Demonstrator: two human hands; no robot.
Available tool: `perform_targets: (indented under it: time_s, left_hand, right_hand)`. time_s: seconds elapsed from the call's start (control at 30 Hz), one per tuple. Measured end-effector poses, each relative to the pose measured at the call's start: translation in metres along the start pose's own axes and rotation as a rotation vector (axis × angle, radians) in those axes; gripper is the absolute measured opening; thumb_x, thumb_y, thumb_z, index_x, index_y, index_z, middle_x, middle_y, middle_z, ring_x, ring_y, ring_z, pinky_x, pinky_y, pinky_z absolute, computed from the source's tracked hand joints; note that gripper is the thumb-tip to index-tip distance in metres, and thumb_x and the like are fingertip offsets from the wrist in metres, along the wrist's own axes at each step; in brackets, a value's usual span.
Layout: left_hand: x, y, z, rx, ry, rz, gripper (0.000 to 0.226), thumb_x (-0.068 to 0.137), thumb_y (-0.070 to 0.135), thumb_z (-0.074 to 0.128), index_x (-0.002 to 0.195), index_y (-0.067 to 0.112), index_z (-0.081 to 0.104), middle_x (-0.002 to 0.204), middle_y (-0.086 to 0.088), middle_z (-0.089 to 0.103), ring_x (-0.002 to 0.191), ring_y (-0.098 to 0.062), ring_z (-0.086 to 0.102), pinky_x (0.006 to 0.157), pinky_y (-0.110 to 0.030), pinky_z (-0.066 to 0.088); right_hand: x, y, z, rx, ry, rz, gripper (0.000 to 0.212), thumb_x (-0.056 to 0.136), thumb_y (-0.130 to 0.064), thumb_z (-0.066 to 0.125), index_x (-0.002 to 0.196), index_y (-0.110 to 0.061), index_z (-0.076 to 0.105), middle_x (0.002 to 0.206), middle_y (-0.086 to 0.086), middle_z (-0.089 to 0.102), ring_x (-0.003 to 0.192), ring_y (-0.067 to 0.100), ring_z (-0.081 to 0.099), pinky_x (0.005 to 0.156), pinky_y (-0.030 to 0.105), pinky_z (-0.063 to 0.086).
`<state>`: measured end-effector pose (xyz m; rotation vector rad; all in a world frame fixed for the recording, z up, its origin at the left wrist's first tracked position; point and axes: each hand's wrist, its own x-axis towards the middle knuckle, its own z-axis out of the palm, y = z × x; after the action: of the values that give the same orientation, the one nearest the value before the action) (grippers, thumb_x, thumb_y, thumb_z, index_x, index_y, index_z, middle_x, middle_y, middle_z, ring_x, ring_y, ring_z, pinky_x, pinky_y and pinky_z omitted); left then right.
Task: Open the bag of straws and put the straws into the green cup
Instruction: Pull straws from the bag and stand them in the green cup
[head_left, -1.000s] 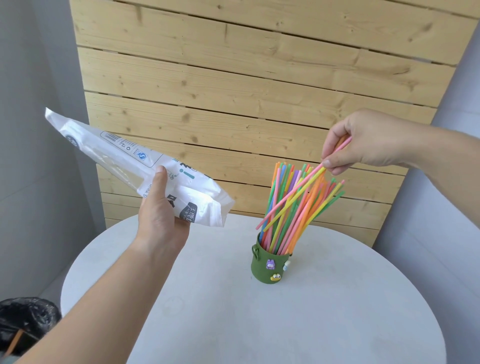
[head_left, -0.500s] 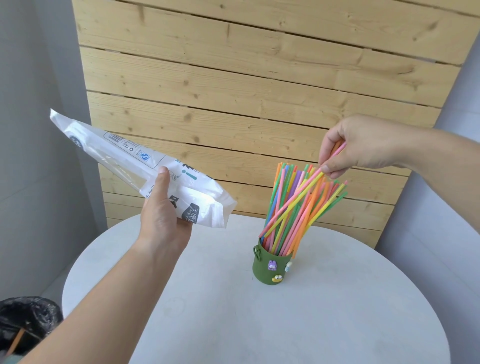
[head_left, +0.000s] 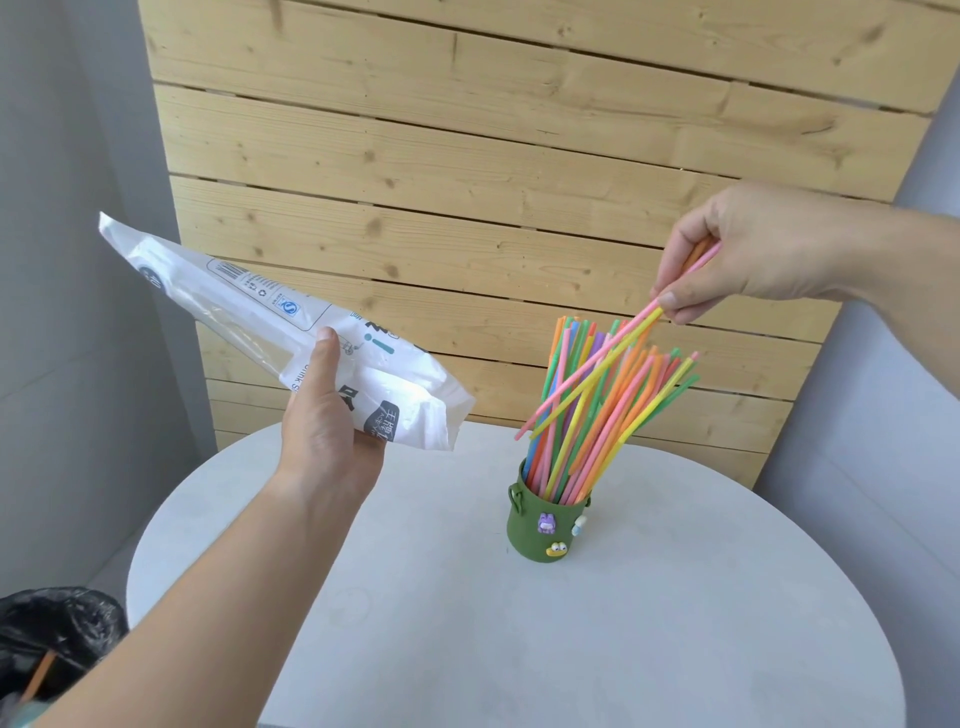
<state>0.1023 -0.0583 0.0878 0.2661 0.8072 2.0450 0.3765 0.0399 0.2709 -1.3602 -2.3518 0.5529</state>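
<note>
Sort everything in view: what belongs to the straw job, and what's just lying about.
Job: bag, held by left hand; loose straws, pinched by right hand; standing straws; green cup.
Lying about: black bin bag; wooden wall.

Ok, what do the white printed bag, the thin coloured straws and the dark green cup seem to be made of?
White printed bag: thin glossy plastic film, creased, partly see-through. Thin coloured straws: smooth bright plastic by the look, though paper cannot be ruled out. Dark green cup: matt and opaque, plastic or ceramic; cannot tell.
</note>
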Motion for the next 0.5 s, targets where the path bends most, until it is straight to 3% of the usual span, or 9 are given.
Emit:
perform_targets:
  time_s: [0.17, 0.27, 0.37, 0.5]
  left_hand:
    - [0.001, 0.001, -0.001, 0.000, -0.006, 0.008, 0.022, 0.098, 0.042, 0.074, 0.110, 0.024, 0.075, 0.081, 0.010, 0.083, 0.080, -0.011, 0.081, 0.058, -0.028, 0.062]
    - [0.002, 0.000, -0.002, 0.003, -0.012, 0.008, 0.025, 0.098, 0.043, 0.073, 0.113, 0.023, 0.075, 0.086, 0.009, 0.083, 0.083, -0.011, 0.082, 0.059, -0.028, 0.062]
    - [0.002, -0.001, -0.003, 0.005, -0.018, 0.002, 0.027, 0.097, 0.044, 0.073, 0.113, 0.023, 0.076, 0.087, 0.008, 0.083, 0.083, -0.012, 0.082, 0.059, -0.028, 0.062]
    - [0.002, -0.002, -0.001, 0.000, -0.018, 0.002, 0.025, 0.098, 0.043, 0.073, 0.112, 0.023, 0.075, 0.082, 0.009, 0.082, 0.080, -0.011, 0.082, 0.057, -0.027, 0.062]
  right_hand:
    - [-0.001, 0.010, 0.015, -0.105, -0.087, 0.031, 0.009, 0.079, -0.003, 0.081, 0.077, -0.008, 0.074, 0.068, 0.006, 0.078, 0.068, 0.019, 0.078, 0.057, 0.019, 0.058]
    - [-0.001, 0.013, 0.019, -0.126, -0.101, 0.048, 0.010, 0.079, -0.004, 0.081, 0.076, -0.010, 0.074, 0.069, 0.005, 0.078, 0.066, 0.018, 0.077, 0.048, 0.014, 0.050]
    - [-0.001, 0.012, 0.017, -0.151, -0.117, 0.052, 0.011, 0.079, -0.006, 0.082, 0.075, -0.012, 0.075, 0.072, 0.005, 0.079, 0.067, 0.017, 0.078, 0.056, 0.019, 0.053]
    - [0.001, 0.009, 0.025, -0.176, -0.143, 0.036, 0.011, 0.080, -0.005, 0.081, 0.076, -0.010, 0.072, 0.064, 0.002, 0.077, 0.062, 0.015, 0.076, 0.048, 0.012, 0.049]
